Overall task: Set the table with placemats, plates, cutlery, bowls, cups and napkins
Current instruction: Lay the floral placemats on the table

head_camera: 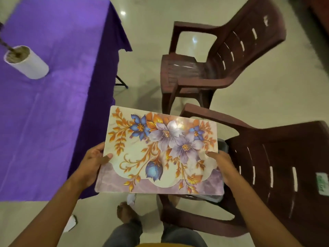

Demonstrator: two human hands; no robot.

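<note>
Both hands hold a floral placemat (160, 152) level in the air, between the purple-clothed tabletop (53, 104) and the nearer brown chair (267, 175). The left hand (92, 163) pinches its left edge, thumb on top; the right hand (222, 166) grips the right edge likewise. A white cylinder (26, 62) stands on the tabletop.

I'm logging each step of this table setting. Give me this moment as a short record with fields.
held item: floral placemat, flat, over the floor
left hand: grips its left edge
right hand: grips its right edge
table: purple cloth, no placemat laid yet
on table: white cylinder holder
nearby: two brown plastic chairs
</note>
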